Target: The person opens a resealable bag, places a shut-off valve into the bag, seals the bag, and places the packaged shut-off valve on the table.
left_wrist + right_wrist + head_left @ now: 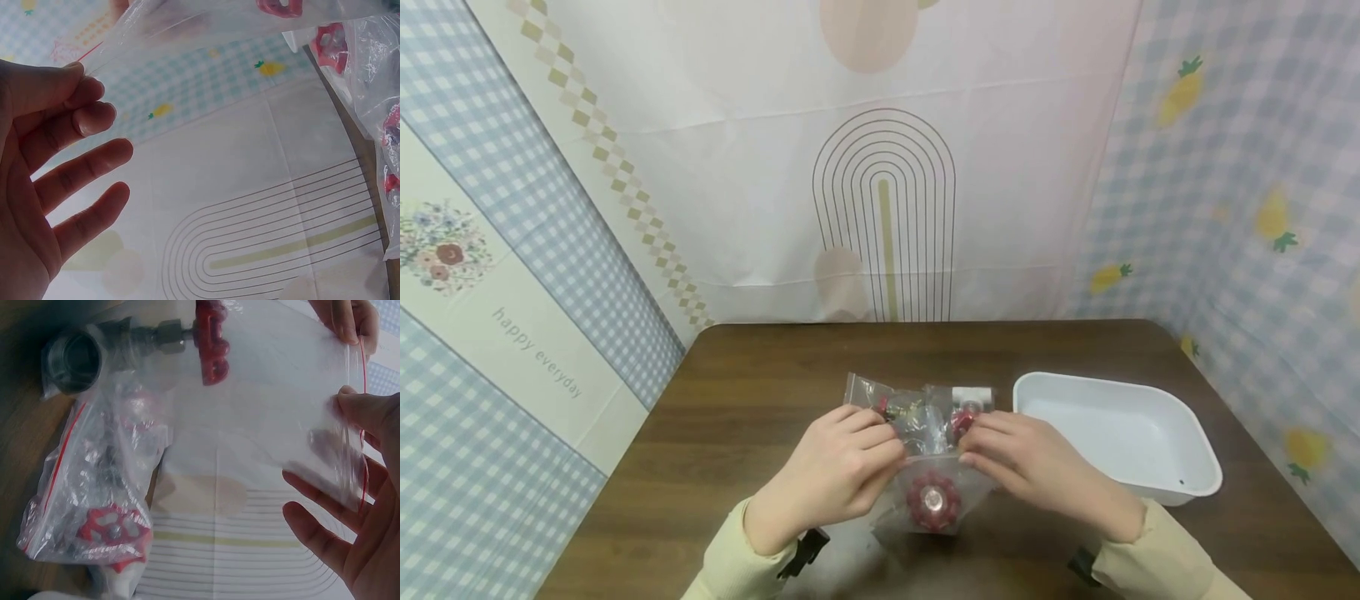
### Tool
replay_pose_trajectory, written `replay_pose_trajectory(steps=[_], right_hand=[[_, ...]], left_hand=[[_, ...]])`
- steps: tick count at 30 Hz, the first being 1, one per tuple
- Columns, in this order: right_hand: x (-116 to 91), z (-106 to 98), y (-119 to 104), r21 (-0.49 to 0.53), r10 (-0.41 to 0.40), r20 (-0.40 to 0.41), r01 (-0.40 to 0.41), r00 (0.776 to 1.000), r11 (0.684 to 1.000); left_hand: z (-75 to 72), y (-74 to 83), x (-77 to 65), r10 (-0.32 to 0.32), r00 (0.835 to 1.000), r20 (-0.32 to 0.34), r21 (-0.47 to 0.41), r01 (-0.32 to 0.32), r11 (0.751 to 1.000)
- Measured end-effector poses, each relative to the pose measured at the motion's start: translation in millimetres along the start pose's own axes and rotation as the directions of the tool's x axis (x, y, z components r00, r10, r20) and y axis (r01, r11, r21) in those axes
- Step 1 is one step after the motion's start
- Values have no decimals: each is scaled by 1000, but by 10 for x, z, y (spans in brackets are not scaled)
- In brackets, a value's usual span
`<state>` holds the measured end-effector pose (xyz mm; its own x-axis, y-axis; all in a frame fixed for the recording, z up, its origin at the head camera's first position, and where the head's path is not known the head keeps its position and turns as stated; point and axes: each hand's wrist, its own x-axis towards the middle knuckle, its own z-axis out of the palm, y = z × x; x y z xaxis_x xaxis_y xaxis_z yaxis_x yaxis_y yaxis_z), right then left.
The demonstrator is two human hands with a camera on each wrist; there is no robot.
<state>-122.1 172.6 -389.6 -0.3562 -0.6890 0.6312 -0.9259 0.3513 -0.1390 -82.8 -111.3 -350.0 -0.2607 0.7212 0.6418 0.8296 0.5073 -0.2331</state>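
A clear zip bag (pixel 275 406) with a red seal line stands upright between the two hands. Inside it is a metal valve (pixel 134 345) with a red handwheel (pixel 933 500), low in the bag. The left hand (pixel 842 458) pinches one end of the bag's top edge between thumb and index finger; its other fingers (pixel 87 165) are spread. At the other end of that edge, the right hand (pixel 1037 462) pinches the plastic with its thumb, other fingers behind. Just beyond lie more clear bags (pixel 106 481) holding red-handled valves (pixel 964 421).
A white plastic tray (pixel 1120 386) stands on the right of the brown wooden table (pixel 760 367), close to the right forearm. Patterned cloths (pixel 737 208) hang behind the table and along both sides.
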Motion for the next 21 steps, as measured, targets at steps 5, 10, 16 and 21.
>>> replay_pose_trajectory(steps=[5,10,16,21], right_hand=[[-49,-22,12,-4,2,-4,-2,1000,1000],[-94,-39,27,1,13,-7,-13,1000,1000],[-192,-45,74,5,15,-12,-15,1000,1000],[-249,-53,113,35,39,-9,-38,999,999]], left_hand=[[-3,6,-4,-1,1000,-5,-6,1,1000],[3,8,2,-2,1000,-9,-5,2,1000],[4,21,-2,0,1000,-10,-4,-1,1000],[13,28,16,2,1000,-6,8,-2,1000]])
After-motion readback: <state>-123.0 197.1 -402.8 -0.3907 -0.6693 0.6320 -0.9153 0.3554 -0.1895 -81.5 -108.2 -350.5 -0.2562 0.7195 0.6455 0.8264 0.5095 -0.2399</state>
